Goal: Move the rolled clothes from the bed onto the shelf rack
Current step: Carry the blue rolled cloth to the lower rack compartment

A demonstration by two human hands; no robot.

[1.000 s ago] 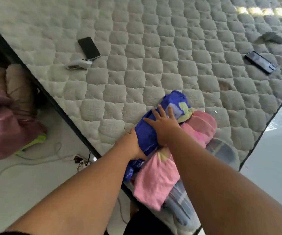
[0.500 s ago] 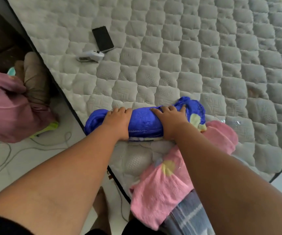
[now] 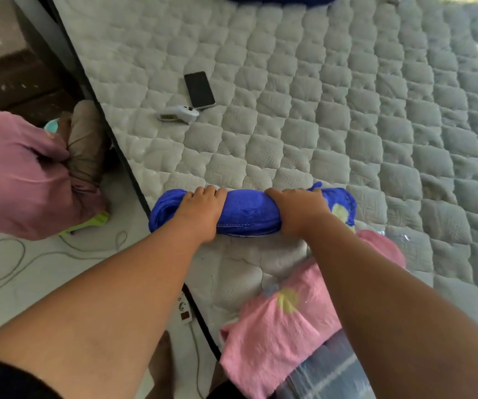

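The biggest thing is the bed point(image 3: 304, 90), a big mattress with a pale, puffy, squared cover that fills most of the view. To its left is the light floor point(image 3: 10, 289), and a thin cord point(image 3: 45, 254) lies there in loops. Also on the left is a big pink bundle of cloth point(image 3: 16, 174), blurry and close to the camera, with a brown bundle point(image 3: 85, 145) just behind it, beside the edge of the bed. Near the bottom of the bed lies a pink cloth point(image 3: 275, 335) with a yellow flower on it, and under it peeks a grey checked cloth point(image 3: 327, 375). Just above the pink cloth, close to the near left edge of the bed, lies the blue rolled cloth point(image 3: 246, 214). It lies sideways on the mattress, and its left end pokes out a little past the edge of the bed. Both hands press down on top of it. The left hand point(image 3: 200, 211) is on the left part of the roll, with its fingers close together and curled over the far side. The right hand point(image 3: 298, 211) is on the right part, with its fingers curled over the roll too. Farther up the bed lies a black phone point(image 3: 199, 89), flat on its back. Just beside its near end is a small white gadget point(image 3: 178, 114). A white power strip point(image 3: 185, 309) sits on the floor by the bed edge, below the left arm.
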